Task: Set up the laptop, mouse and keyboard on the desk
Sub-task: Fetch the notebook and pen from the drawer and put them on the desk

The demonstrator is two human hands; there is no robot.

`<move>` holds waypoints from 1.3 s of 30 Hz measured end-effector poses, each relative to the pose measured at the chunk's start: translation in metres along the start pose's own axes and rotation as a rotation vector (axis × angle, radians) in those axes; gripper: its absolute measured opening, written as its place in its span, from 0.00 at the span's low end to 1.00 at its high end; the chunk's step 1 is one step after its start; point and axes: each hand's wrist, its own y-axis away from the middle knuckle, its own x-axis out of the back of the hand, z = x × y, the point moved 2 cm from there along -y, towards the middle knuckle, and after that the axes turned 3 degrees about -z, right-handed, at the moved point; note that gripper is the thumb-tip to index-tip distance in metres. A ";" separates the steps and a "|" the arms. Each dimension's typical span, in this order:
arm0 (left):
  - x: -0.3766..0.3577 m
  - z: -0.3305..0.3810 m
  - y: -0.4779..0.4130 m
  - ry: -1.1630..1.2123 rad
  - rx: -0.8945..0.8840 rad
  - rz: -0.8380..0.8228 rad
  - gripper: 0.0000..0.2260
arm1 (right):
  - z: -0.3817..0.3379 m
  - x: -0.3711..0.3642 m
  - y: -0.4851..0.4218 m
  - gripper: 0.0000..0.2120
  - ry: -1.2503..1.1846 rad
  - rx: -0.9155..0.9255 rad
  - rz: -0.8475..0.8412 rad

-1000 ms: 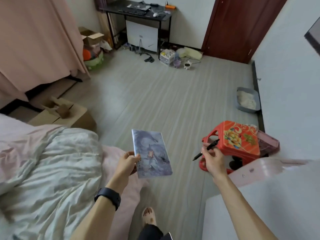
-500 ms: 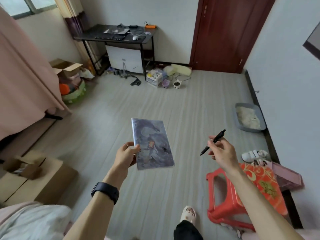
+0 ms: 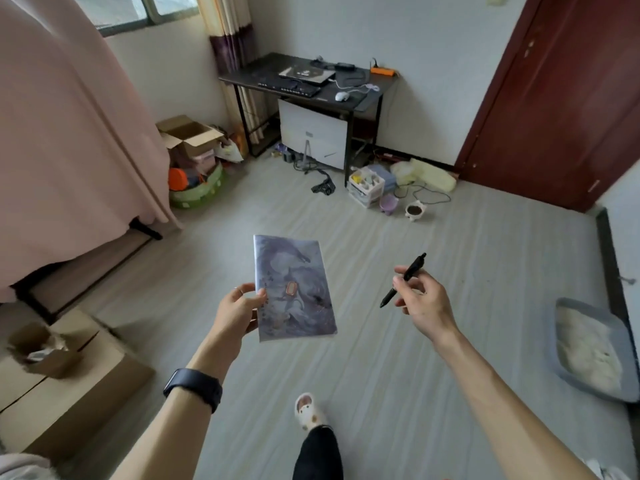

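**Both hands full, desk across the room**

Nearest the camera, one foot in a pale slipper point(image 3: 308, 410) stands on the grey striped floor point(image 3: 415, 341), below a dark trouser leg. Both bare forearms reach forward at about the same height. The left wrist wears a dark smartwatch point(image 3: 194, 388).

The left hand point(image 3: 239, 311) is curled around the left edge of a thin notebook point(image 3: 294, 289), thumb on the cover and fingers beneath, holding it nearly flat and tilted slightly away. The cover bears a grey-purple illustration with a small orange label near its middle; the writing on the label is too small to read. The right hand point(image 3: 424, 303) is loosely closed, pinching a black pen point(image 3: 403, 280) between thumb and fingers. The pen slants, its upper end pointing up and to the right, its lower end down and to the left.

Cardboard boxes point(image 3: 52, 375) sit at the lower left, and a grey litter tray point(image 3: 588, 351) lies at the right by the wall.

Well apart from the hands, a black desk point(image 3: 242, 76) stands against the far wall beside a dark red door point(image 3: 554, 98). On it lie a closed laptop point(image 3: 306, 73), a black keyboard point(image 3: 289, 89) just in front of the laptop, and a white mouse point(image 3: 342, 96) to the right of the keyboard, its cable trailing behind. An orange power strip point(image 3: 382, 71) rests at the desk's back right corner. No brand is legible on any of them.
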 end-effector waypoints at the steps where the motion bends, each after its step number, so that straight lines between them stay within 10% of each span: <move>1: -0.002 0.010 -0.025 0.013 0.001 0.002 0.10 | -0.006 -0.007 -0.026 0.04 0.005 0.006 -0.007; 39: -0.089 0.384 -0.753 0.047 0.092 0.167 0.08 | -0.172 -0.241 -0.883 0.05 0.034 0.015 -0.245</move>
